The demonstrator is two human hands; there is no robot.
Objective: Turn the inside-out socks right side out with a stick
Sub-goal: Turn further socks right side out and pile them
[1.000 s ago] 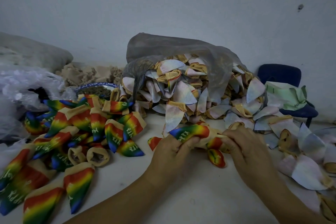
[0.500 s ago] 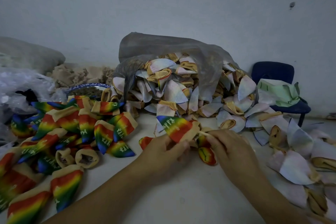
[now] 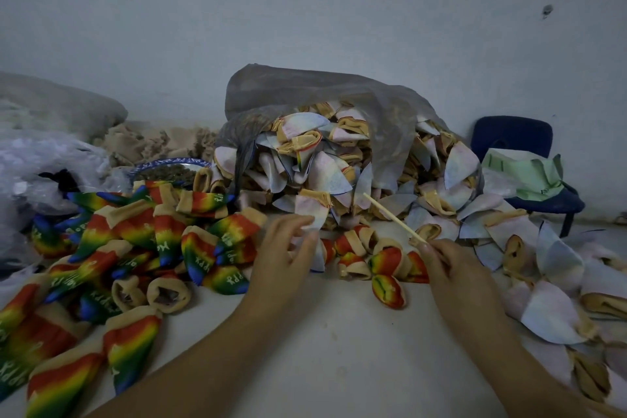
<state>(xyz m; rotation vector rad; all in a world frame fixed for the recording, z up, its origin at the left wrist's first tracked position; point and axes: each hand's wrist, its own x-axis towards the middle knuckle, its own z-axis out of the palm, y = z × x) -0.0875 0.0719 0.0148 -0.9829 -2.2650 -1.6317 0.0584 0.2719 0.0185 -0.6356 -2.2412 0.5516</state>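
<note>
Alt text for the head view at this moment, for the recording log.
The right hand pinches a thin stick pointing up and away, while the left hand reaches for a pale inside-out sock. Rainbow socks pile on the left; more pale socks spill from a grey plastic bag behind.

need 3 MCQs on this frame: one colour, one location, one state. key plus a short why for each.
1. The chair is:
A red
B dark blue
C white

2. The rainbow sock pile lies:
A left of the left hand
B on the chair
C right of the right hand

3. The stick is:
A lying loose
B pinched by the right hand
C snapped in two

Key:
1 B, its back and seat look dark blue.
2 A, the pile fills the left side.
3 B, fingertips grip its lower end and it points up-left.
</note>
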